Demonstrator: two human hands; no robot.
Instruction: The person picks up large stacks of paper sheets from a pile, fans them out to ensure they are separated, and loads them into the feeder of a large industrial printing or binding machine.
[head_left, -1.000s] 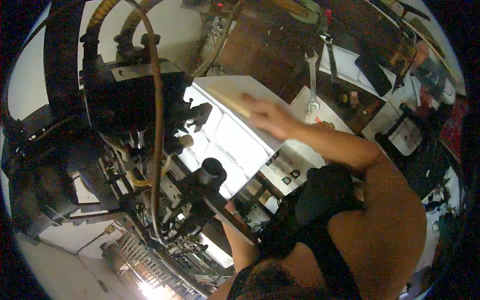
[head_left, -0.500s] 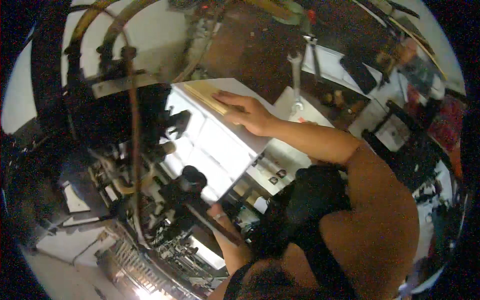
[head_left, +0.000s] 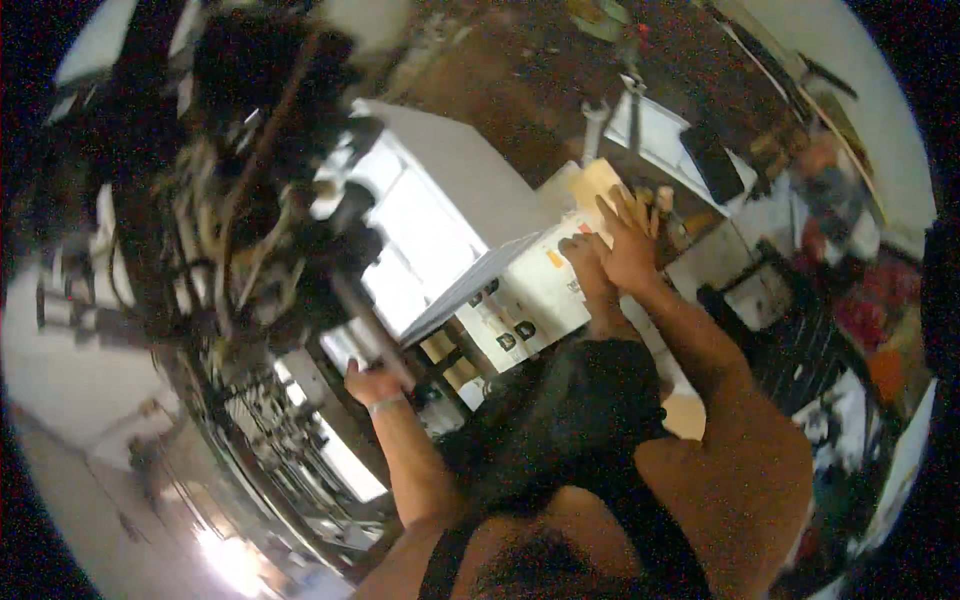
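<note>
Lying spread on the near end of a flat, tan, paper-like block (head_left: 595,178), the fingers of the right hand (head_left: 630,250) are apart. Just left of them is another hand (head_left: 590,262), its owner unclear; beyond them lies a silver open-ended metal wrench (head_left: 595,135). The left hand (head_left: 375,385) is at a narrow dark bar (head_left: 362,322); whether its fingers clamp that, I cannot tell.
</note>
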